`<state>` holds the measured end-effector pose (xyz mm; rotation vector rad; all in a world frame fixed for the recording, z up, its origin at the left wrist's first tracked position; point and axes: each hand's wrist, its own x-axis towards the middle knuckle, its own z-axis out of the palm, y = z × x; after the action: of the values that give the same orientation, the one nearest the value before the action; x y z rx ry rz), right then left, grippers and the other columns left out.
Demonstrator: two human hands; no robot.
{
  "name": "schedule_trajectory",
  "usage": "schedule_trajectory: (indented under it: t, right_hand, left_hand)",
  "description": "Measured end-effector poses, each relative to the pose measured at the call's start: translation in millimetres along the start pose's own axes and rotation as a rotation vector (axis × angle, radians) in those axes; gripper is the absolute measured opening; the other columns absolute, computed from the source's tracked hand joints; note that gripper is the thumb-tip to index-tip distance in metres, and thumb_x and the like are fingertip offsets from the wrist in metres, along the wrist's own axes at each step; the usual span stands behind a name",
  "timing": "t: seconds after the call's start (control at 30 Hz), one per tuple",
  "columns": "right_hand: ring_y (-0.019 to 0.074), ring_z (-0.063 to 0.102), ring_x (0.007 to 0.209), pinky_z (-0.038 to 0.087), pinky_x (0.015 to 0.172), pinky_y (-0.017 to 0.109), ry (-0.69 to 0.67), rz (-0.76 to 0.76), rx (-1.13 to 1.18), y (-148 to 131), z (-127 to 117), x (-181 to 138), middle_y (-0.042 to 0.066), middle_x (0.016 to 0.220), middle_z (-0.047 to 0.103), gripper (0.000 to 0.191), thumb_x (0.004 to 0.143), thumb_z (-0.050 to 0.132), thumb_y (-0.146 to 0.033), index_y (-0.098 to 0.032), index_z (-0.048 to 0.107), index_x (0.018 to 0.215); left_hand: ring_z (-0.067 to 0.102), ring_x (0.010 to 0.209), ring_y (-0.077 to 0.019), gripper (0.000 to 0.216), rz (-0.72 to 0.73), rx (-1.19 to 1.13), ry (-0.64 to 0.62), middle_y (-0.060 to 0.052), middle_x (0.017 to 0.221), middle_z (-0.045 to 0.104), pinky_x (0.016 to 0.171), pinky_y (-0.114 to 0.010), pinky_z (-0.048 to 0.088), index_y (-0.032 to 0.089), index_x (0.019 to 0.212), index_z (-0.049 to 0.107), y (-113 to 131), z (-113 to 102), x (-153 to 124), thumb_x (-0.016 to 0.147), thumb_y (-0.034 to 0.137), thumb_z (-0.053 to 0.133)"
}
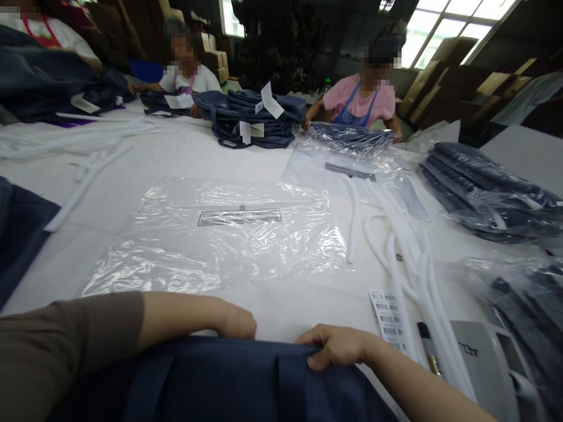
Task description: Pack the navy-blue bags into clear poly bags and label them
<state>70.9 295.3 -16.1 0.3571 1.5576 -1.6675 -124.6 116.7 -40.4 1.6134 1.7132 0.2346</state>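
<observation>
My right hand (336, 347) grips the top edge of a navy garment (229, 381). My left hand (235, 321) rests closed against it; I cannot tell whether it holds. A clear plastic bag (211, 246) lies just beyond.

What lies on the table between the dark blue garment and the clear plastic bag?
In the head view, only bare white table lies between the dark blue garment and the clear plastic bag.

Garment packing workshop. Evidence: long white worktop (211, 158) shared by several seated people; stacks of folded navy garments (259, 120) with paper tags; clear plastic bags (220, 240), some already filled (484, 187); barcode label strip (387, 319); cardboard cartons (444, 58) along the walls; high factory windows (444, 23).
</observation>
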Motion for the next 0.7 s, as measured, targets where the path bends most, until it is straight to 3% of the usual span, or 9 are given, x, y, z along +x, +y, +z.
schedule_trajectory:
  t: [0.1, 0.2, 0.27, 0.37, 0.4, 0.5, 0.53, 0.6, 0.7]
  right_hand:
    - [0.0146, 0.062, 0.076, 0.049, 0.077, 0.028, 0.051, -0.011, -0.066, 11.1, -7.7, 17.1, 0.0, 0.091, 0.069, 0.042, 0.066, 0.067, -0.024, -0.021, 0.069, 0.108]
    - [0.0188, 0.063, 0.081, 0.05, 0.077, 0.031, 0.051, -0.028, -0.266, 0.9, -16.3, 10.1, 0.003, 0.095, 0.07, 0.042, 0.069, 0.07, -0.028, -0.02, 0.068, 0.111]
    - [0.0211, 0.063, 0.086, 0.05, 0.08, 0.033, 0.291, -0.12, -0.416, -11.7, -29.0, 4.3, 0.006, 0.099, 0.07, 0.044, 0.074, 0.07, -0.035, -0.02, 0.066, 0.114]
    - [0.024, 0.055, 0.111, 0.043, 0.097, 0.039, 0.898, -0.266, -0.689, -28.6, -55.8, 10.2, 0.01, 0.12, 0.062, 0.045, 0.085, 0.06, -0.036, -0.021, 0.057, 0.127]
    - [0.0254, 0.05, 0.119, 0.039, 0.102, 0.04, 1.008, -0.26, -0.791, -32.9, -64.7, 16.5, 0.011, 0.127, 0.058, 0.045, 0.085, 0.061, -0.034, -0.022, 0.056, 0.129]
    - [0.0281, 0.052, 0.116, 0.038, 0.1, 0.04, 1.015, -0.146, -0.998, -43.4, -85.0, 40.7, 0.011, 0.121, 0.062, 0.027, 0.083, 0.062, -0.026, -0.019, 0.068, 0.109]
    - [0.027, 0.057, 0.107, 0.041, 0.095, 0.039, 1.005, -0.122, -1.012, -46.3, -88.8, 47.9, 0.011, 0.111, 0.066, 0.019, 0.086, 0.058, -0.023, -0.017, 0.071, 0.098]
    - [0.0239, 0.061, 0.093, 0.043, 0.085, 0.035, 1.02, -0.094, -1.022, -51.2, -92.0, 57.5, 0.011, 0.093, 0.069, 0.024, 0.091, 0.047, -0.019, -0.014, 0.07, 0.084]
    - [0.0216, 0.062, 0.087, 0.041, 0.075, 0.03, 1.035, -0.062, -1.032, -54.7, -88.8, 58.7, 0.01, 0.09, 0.069, 0.02, 0.09, 0.047, -0.019, -0.014, 0.066, 0.086]
  left_hand:
    - [0.062, 0.076, -0.0216, 0.017, -0.156, 0.046, 0.129, -0.003, 0.077, 0.069, 0.072, -0.031, 0.045, 0.025, 0.073, 0.069, -47.7, -65.1, -36.1, 0.075, 0.03, 0.052]
    - [0.059, 0.081, -0.0273, 0.03, -0.419, 0.092, 0.297, -0.009, 0.087, 0.067, 0.071, -0.034, 0.042, 0.019, 0.082, 0.065, -108.3, -90.2, -84.7, 0.068, 0.044, 0.058]
    - [0.059, 0.078, -0.0281, 0.029, -0.516, 0.076, 0.304, -0.01, 0.079, 0.065, 0.069, -0.032, 0.042, 0.018, 0.071, 0.062, -143.7, -84.6, -115.2, 0.058, 0.043, 0.062]
    - [0.06, 0.077, -0.0245, 0.033, -0.548, 0.007, 0.331, -0.007, 0.077, 0.065, 0.071, -0.029, 0.042, 0.018, 0.072, 0.06, -176.2, -67.2, -143.1, 0.071, 0.049, 0.048]
    - [0.06, 0.078, -0.0238, 0.037, -0.546, -0.017, 0.345, -0.007, 0.078, 0.065, 0.073, -0.029, 0.042, 0.018, 0.074, 0.059, -181.4, -63.6, -146.9, 0.076, 0.05, 0.042]
    - [0.059, 0.081, -0.0239, 0.042, -0.567, -0.094, 0.399, -0.008, 0.082, 0.064, 0.076, -0.031, 0.042, 0.017, 0.077, 0.055, -185.4, -60.9, -148.3, 0.084, 0.05, 0.03]
    - [0.058, 0.081, -0.0241, 0.04, -0.58, -0.104, 0.408, -0.008, 0.083, 0.064, 0.076, -0.032, 0.042, 0.017, 0.079, 0.054, -184.8, -60.5, -147.4, 0.083, 0.05, 0.032]
    - [0.057, 0.084, -0.0244, 0.033, -0.557, -0.085, 0.42, -0.008, 0.087, 0.063, 0.077, -0.031, 0.042, 0.017, 0.081, 0.055, -184.3, -57.6, -145.8, 0.073, 0.048, 0.046]
    - [0.057, 0.085, -0.0248, 0.027, -0.496, -0.041, 0.445, -0.007, 0.086, 0.062, 0.079, -0.032, 0.041, 0.018, 0.072, 0.056, -188.8, -51.4, -145.6, 0.064, 0.044, 0.053]
